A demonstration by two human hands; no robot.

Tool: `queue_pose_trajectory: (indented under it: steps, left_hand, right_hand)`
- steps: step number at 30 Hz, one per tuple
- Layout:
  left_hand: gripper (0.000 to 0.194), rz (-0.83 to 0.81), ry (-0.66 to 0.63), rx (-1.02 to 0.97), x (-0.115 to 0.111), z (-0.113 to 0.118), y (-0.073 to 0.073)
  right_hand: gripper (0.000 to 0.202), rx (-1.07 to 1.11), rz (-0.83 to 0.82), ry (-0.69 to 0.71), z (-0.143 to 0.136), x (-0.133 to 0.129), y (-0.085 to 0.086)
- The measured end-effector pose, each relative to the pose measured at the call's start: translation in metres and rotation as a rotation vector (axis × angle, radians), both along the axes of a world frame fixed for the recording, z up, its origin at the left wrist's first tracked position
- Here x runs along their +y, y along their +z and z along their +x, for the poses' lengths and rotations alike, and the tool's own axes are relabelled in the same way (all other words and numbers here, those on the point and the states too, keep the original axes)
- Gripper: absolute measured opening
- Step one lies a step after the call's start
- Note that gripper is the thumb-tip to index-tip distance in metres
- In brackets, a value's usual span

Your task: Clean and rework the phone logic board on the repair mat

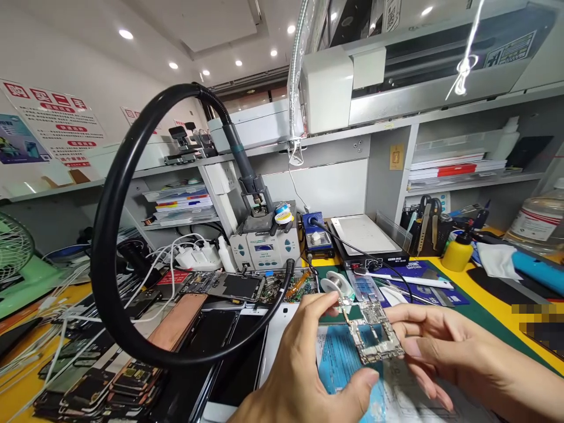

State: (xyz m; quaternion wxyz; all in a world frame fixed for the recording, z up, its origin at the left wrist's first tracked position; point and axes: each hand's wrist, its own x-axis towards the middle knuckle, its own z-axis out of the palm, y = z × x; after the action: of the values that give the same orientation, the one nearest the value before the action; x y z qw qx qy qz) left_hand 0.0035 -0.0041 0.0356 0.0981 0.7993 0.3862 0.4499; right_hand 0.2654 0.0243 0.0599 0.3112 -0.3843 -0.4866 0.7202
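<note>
1. A circuit board (373, 313) with a cut-out middle is held up, tilted, in front of the person, above a blue printed sheet (337, 352).
2. The right hand (458, 341) pinches the board's right edge between thumb and fingers.
3. The left hand (304, 358) is spread, its thumb well apart from its index finger; that fingertip is at the board's upper left corner, though I cannot tell whether it grips or merely touches.
4. Just beyond the board are a spool of solder (333, 281) and a blue mat (425, 283), with a green mat (484, 322) to the right, on the yellow counter (500, 305).
5. Farther back stand a grey station (264, 249), a white-topped device (368, 235) and, to their right, a yellow bottle (458, 252).
6. A thick black hose (100, 235) loops over the left side, near stacked phone parts (132, 376).
7. At the far left is a green fan (17, 247).
</note>
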Motion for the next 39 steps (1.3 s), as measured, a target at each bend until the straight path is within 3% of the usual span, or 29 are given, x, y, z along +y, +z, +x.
queue_pose_trajectory:
  steps: [7, 14, 19, 39]
  left_hand:
    - [0.081, -0.045, 0.023, -0.029, 0.001, 0.007, 0.011]
    - [0.057, 0.031, 0.157, 0.178, 0.008, -0.002, 0.006]
    - [0.059, 0.049, 0.216, 0.21, 0.01, -0.004, -0.003]
    - [0.058, 0.093, 0.193, 0.21, 0.006, 0.0, 0.001]
  right_hand:
    - [0.049, 0.061, -0.01, 0.034, -0.001, 0.002, -0.004]
    - [0.038, 0.171, 0.066, 0.01, 0.002, 0.007, -0.001]
    - [0.032, 0.182, 0.105, 0.029, 0.006, 0.01, -0.004]
    - [0.028, 0.199, 0.082, 0.038, 0.008, 0.011, -0.001]
